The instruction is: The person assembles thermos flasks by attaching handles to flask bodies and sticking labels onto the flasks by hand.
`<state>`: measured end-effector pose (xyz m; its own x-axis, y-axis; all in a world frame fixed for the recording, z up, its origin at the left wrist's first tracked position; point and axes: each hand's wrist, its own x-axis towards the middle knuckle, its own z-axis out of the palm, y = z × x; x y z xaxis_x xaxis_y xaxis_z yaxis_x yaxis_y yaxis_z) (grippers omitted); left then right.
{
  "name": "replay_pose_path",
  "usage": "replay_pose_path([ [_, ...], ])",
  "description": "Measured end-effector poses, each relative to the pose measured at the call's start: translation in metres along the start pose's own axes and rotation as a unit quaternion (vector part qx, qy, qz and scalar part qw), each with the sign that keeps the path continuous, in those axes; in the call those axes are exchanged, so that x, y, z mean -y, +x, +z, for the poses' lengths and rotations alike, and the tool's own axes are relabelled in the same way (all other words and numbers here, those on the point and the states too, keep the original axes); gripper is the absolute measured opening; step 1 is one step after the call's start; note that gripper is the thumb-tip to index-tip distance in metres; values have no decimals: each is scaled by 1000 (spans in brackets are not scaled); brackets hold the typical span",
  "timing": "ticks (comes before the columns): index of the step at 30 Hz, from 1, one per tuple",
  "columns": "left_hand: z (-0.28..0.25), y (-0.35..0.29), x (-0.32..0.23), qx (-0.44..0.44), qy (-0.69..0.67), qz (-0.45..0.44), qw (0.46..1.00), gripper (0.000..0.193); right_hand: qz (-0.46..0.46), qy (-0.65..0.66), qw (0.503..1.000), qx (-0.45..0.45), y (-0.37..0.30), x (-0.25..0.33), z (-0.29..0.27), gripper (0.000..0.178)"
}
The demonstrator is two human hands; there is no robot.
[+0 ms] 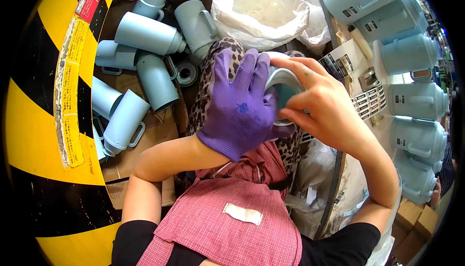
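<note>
My left hand [240, 101], in a purple knit glove, is wrapped against the near-left side of a pale blue jug shell [286, 76] above my lap. The shell's round opening faces up towards me, and most of its body is hidden by my hands. At its right, my bare right hand [322, 96] is curled over the rim. One finger lies along the far edge, while the thumb and other fingertips reach into the mouth. Whether those fingertips pinch a small part inside cannot be made out.
Several blue jug shells with handles [147, 32] lie in a cardboard box [160, 135] on the left, beside a yellow-black striped panel [29, 135]. A white sack [227, 9] stands ahead. Finished-looking jugs [416, 99] line the bench at right, near a label sheet [370, 102].
</note>
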<state>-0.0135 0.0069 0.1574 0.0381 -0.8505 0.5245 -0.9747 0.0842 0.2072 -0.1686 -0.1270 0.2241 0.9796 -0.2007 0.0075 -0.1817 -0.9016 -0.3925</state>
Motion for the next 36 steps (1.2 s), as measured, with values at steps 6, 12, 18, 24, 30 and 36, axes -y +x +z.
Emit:
replay_pose_path([
  [6,6,1,9,-61,-70,36,995,47,-2,52,999,-15,3,-5,2,13],
  [12,9,2,3,-38,-60,57,996,50,0,6,999,-39,-4,-4,10,15],
  [18,4,7,-9,38,-42,23,998,56,57,-100,993,-34,-7,-2,10,13],
  [24,9,7,-18,25,5,67,997,48,52,-111,992,4,-16,-3,8,11],
  [30,5,4,-6,32,-17,85,996,46,-31,69,996,-50,-32,-29,12,14],
  [36,12,6,-2,30,-27,85,996,45,-1,99,991,-86,-32,-21,21,13],
])
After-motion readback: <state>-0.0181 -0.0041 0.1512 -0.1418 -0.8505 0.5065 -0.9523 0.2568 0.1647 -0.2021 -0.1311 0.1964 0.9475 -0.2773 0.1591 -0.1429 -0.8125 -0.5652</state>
